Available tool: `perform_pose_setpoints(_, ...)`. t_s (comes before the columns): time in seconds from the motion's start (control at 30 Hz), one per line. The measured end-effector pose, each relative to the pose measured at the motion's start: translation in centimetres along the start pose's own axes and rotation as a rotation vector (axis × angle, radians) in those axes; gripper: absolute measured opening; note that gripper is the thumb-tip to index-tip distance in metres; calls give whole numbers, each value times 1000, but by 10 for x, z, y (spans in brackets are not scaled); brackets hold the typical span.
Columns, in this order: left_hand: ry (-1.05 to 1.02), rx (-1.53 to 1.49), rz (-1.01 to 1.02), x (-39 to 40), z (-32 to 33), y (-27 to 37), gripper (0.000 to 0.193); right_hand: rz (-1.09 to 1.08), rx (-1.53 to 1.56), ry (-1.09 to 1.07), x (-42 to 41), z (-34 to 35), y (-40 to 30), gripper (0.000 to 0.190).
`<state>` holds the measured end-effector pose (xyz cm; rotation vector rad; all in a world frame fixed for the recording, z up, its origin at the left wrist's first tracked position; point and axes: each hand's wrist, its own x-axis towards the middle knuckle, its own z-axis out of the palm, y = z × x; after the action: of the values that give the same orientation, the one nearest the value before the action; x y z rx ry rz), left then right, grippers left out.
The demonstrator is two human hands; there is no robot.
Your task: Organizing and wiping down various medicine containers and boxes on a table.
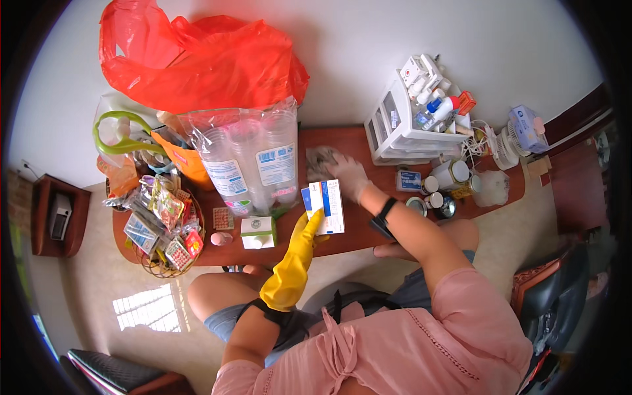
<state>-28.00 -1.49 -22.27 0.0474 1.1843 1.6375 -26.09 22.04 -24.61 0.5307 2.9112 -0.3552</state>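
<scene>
My left hand [305,229], in a yellow rubber glove, grips a white-and-blue carton [332,207] that bears writing. A second blue-edged box shows partly behind it, and I cannot tell whether it is a separate one. My right hand [349,177], in a pale thin glove, presses a crumpled grey cloth [320,162] onto the reddish wooden tabletop [335,138]. To the left of the cloth stands a clear bag of plastic cups [247,153]. A white-and-green box [258,233] and a small pink bottle [221,239] sit near the front edge.
A white drawer unit [419,138] topped with bottles and boxes stands at the back right. Several jars [452,175], a blue tin [409,180] and a small fan [506,148] are beside it. At left are a wicker basket [200,242] of packets and a red plastic bag [202,59].
</scene>
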Motion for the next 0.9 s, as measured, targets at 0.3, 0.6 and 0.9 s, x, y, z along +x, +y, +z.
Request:
perform_pose_setpoints(0.3, -52, -5, 4, -9, 2, -5, 48, 42, -215, -60, -102, 3, -24, 59)
perform_pose_setpoints(0.6, -1, -10, -44, -12, 2, -2, 44, 439, -163, 185, 30, -10, 24, 60)
perform_pose_setpoints(0.9, -13, -8, -89, -10, 8, 3, 51, 530, -283, 179, 105, -9, 57, 60)
